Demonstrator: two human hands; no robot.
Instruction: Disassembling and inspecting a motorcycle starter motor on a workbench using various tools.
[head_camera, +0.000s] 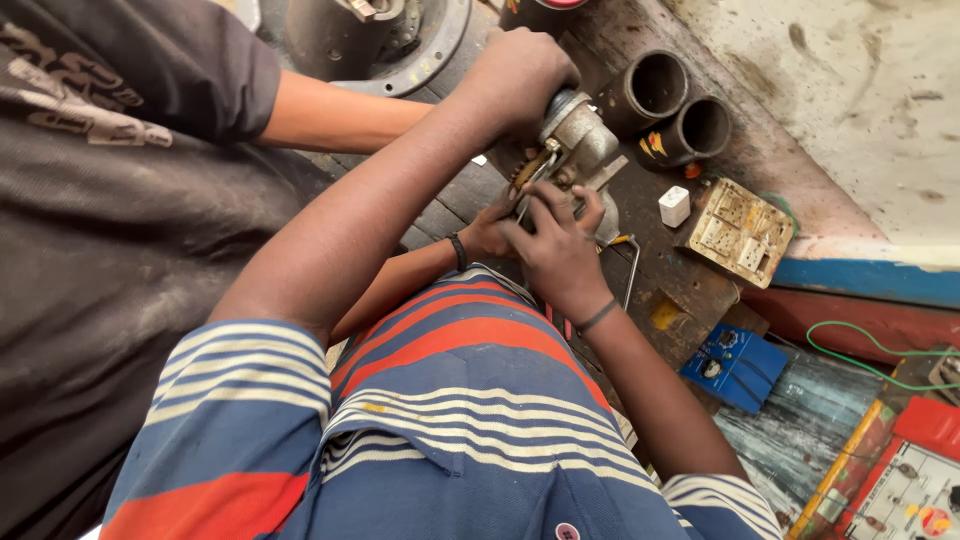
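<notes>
1. Cast grey metal: the fitting body sits at upper centre of the frame, held up over the dark wooden bench.
2. Left hand is closed over the top end of the body, palm down, fingers wrapped round it.
3. Right hand is at the lower end, fingertips drawn together and pinching a thin wire link on the body's side.
4. A co-worker's hand with a black wristband touches the underside, just left of the right hand.
5. Handling, my read: the body is heavy for its bulk, rigid and won't crush. The surface looks grimy, so possibly slick.
6. Best hold: the thick rounded barrel or the flat flange, gripped with the whole palm. Avoid the brass-coloured bits and the wire link, which look bendable.
7. Nearby at upper right are two dark pipe sockets, a white plug block and a beige switch plate. A blue box sits at lower right, well clear of the hands.
</notes>
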